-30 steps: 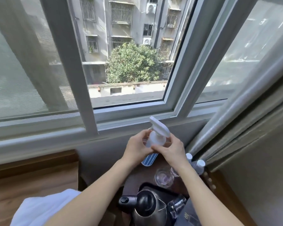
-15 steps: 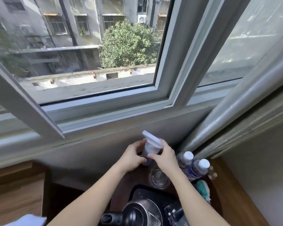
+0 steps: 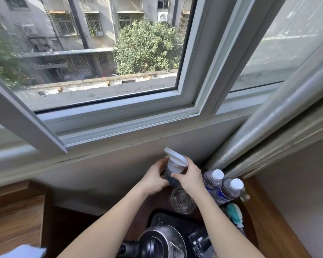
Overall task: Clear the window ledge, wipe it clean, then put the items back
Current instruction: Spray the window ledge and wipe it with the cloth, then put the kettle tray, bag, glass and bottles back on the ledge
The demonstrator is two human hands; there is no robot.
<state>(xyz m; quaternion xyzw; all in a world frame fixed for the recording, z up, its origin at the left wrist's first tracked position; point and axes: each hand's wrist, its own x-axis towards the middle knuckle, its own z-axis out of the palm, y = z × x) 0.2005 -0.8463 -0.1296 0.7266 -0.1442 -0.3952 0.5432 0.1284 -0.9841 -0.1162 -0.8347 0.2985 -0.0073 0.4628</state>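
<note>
Both hands grasp the spray bottle [image 3: 172,171], left hand [image 3: 153,180] curled round its body, right hand [image 3: 189,176] wrapped just under the white trigger head. It hangs low over a dark side table [image 3: 155,203], below the window ledge [image 3: 119,140]. Set down carelessly, it could knock the glass [image 3: 182,201] directly underneath. Its body is pale and translucent.
</note>
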